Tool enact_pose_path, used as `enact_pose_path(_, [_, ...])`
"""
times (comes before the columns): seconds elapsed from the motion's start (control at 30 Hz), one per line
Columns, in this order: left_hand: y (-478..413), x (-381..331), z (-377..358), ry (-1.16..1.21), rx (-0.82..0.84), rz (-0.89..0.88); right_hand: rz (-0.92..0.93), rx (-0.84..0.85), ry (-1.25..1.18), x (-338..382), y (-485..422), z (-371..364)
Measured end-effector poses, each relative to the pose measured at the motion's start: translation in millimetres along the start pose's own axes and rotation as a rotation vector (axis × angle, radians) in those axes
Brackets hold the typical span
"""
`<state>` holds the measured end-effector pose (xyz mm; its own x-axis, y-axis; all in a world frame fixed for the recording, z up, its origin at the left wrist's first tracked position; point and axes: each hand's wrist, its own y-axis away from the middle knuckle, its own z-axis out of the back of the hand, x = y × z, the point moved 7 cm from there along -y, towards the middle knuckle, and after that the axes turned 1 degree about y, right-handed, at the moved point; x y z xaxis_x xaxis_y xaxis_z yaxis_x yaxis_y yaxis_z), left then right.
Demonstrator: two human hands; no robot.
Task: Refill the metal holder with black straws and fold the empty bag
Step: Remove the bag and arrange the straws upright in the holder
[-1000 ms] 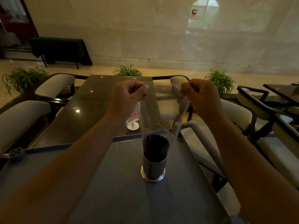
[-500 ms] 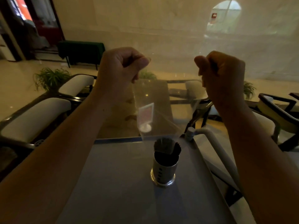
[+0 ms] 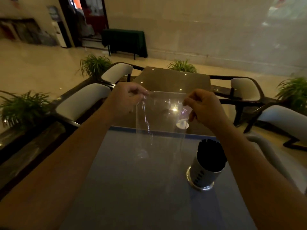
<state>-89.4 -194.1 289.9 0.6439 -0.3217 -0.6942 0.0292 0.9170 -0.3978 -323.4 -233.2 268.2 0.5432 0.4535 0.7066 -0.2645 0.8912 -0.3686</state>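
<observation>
Since half a second ago the left hand and right hand have come down from their raised position, and the bag, whose lower end then hung right over the holder, now hangs clear of it on the holder's left

Nearest is the grey tabletop, on which the metal holder stands upright, packed with black straws whose tips rise above its rim. Left of the holder and a little beyond it, the clear bag hangs flat with nothing visible inside. Its lower end is apart from the holder, and whether it touches the tabletop cannot be told.

Above and beyond the holder, the right hand pinches the bag's top right corner with curled fingers. Further to the holder's left, the left hand pinches the top left corner the same way, and the bag's top edge runs straight between the two.

Just beyond the holder, seen through the bag, a small sign stand sits on a dark glossy table. Padded chairs flank that table, potted plants stand past them, and a green-draped table lies far beyond the holder by the wall
</observation>
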Motion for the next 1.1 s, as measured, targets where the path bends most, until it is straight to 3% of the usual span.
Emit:
enact_pose_path(0.13, [6.0, 30.8, 10.5, 0.124, 0.015, 0.091, -0.056, 0.010, -0.096, 4.2, 0.8, -25.6])
enact_pose_path(0.47, [75.8, 80.7, 15.3, 0.413, -0.004, 0.159, -0.069, -0.159, -0.245, 15.5, 65.5, -71.1])
enact_pose_path(0.63, [153.0, 117.9, -14.3, 0.638, -0.007, 0.427, -0.205, -0.126, -0.292, -2.3, 141.0, -115.1])
enact_pose_path(0.73, [198.0, 149.4, -45.1, 0.558, 0.023, 0.593, -0.355, -0.157, -0.303, -36.0, 185.9, -146.1])
enact_pose_path(0.97, [273.6, 199.0, -94.1, 0.303, 0.210, 0.708, -0.523, 0.084, -0.142, -89.1, 252.7, -191.1])
enact_pose_path(1.1, [283.4, 205.9, -110.5, 0.260, 0.389, 0.743, -0.626, 0.352, -0.144, -99.8, 263.6, -201.6])
